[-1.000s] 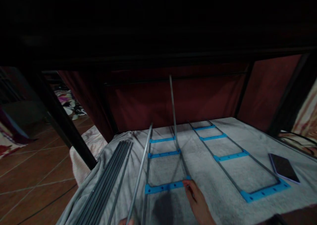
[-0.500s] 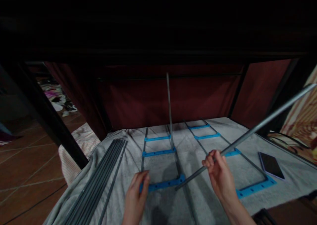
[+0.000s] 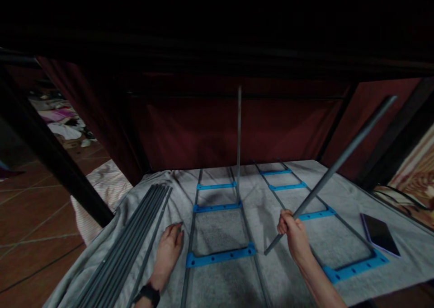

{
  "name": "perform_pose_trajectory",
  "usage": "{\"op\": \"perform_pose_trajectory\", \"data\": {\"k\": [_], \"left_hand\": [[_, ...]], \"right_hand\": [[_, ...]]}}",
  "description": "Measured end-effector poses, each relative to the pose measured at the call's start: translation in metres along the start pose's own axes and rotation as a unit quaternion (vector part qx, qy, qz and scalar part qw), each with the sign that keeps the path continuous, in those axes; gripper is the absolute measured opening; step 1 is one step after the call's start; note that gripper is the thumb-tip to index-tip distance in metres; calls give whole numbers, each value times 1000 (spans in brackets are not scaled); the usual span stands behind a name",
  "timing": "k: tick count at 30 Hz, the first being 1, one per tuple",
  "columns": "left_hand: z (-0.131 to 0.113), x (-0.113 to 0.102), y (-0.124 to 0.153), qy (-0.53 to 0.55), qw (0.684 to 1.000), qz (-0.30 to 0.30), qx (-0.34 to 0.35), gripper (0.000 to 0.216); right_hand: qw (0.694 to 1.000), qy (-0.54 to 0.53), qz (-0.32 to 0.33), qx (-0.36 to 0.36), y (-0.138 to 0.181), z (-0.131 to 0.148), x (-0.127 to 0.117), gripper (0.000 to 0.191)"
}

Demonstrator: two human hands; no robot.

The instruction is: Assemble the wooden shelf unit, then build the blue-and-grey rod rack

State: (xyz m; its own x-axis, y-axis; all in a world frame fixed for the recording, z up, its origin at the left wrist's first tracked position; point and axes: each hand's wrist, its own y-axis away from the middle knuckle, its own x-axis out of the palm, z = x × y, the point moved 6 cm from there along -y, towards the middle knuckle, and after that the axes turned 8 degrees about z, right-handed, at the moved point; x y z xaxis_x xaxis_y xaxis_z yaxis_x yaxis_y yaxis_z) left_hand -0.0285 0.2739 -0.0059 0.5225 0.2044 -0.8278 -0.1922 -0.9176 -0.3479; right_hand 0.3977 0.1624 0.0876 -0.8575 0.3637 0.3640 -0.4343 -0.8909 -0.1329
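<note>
My right hand is closed round a grey metal tube, tilted up to the right with its lower end above the grey cloth. My left hand is empty, fingers loosely bent, over the cloth beside the left ladder-like frame. Blue connector strips, the nearest one included, join that frame's long grey tubes. From the right end of its middle blue strip an upright tube rises. A second such frame lies to the right, with a blue strip at its near end.
Several loose grey tubes lie side by side on the left of the cloth. A dark-screened phone lies at the right. Black posts and a dark overhead structure enclose the surface, with a dark red panel behind.
My left hand has moved left, off the near blue strip and onto the cloth. My right hand keeps its hold as the tube swings steeper, its lower end shifting right, away from the left frame.
</note>
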Motion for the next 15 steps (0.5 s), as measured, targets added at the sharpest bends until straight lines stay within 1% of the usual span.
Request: {"op": "perform_pose_trajectory", "data": {"k": [3,5,7,9,11,15], "left_hand": [[2,13,3,-94,996,6,3,47],[3,21,8,-155,988,15,-4,51],[2,25,14,-193,981,25,-9,53],[-1,26,17,-212,977,30,-5,54],[-4,26,18,-226,973,38,8,54],[-7,33,19,-250,965,72,46,55]], "right_hand": [[999,5,-15,32,-20,-20,1,49],[999,-24,-21,21,-45,-21,5,51],[999,-39,-15,-9,-77,-14,15,51],[998,-37,-17,-50,-110,-7,28,49],[996,-30,-27,-84,-140,-6,45,47],[993,2,-35,-114,-188,-24,85,45]]}}
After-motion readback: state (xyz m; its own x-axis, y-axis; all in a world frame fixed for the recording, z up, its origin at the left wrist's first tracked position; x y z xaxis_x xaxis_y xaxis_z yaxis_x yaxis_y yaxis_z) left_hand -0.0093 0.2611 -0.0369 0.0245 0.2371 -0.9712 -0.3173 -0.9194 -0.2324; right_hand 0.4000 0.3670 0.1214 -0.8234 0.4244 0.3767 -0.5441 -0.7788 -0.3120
